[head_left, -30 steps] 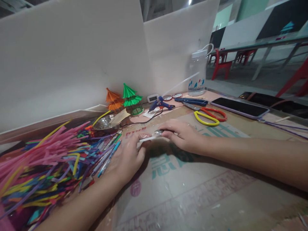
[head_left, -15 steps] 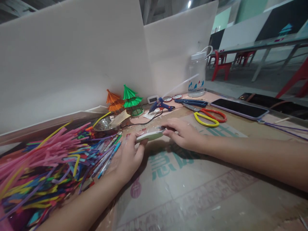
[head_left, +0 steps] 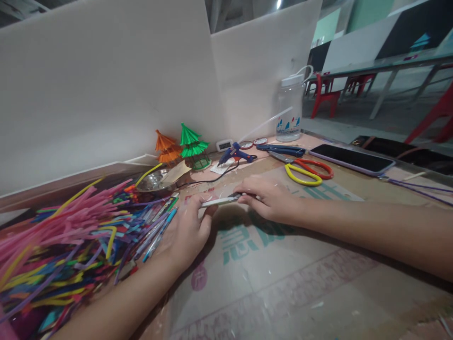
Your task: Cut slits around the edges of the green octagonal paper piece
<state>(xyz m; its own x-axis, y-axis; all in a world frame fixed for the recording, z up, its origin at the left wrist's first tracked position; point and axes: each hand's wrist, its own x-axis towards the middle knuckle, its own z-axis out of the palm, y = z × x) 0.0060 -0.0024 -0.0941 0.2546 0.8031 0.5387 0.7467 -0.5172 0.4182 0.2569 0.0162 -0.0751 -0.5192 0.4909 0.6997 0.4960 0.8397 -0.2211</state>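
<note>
Between my hands, just above the tabletop, is a thin, flat pale piece (head_left: 220, 201), white along its edge and turned nearly edge-on. I cannot make out what it is. My left hand (head_left: 194, 222) pinches its left end between thumb and fingers. At the other end, the closed fingers of my right hand (head_left: 261, 197) grip something small and dark (head_left: 235, 195) that touches the piece; its kind is hidden. Behind them lies a blue glue gun (head_left: 235, 154) with a clear glue stick in its back.
Colourful pipe cleaners (head_left: 81, 226) heap up at left, beside pens (head_left: 161, 233). Farther back are a metal bowl (head_left: 150, 182), orange (head_left: 166, 148) and green (head_left: 193, 141) pagoda-like models. Scissors (head_left: 304, 172), pliers (head_left: 283, 150), a phone (head_left: 352, 159) and a bottle (head_left: 289, 111) occupy the right.
The pale piece has tilted, so its broad greenish face has narrowed to a thin edge. Both hands keep almost the same places.
</note>
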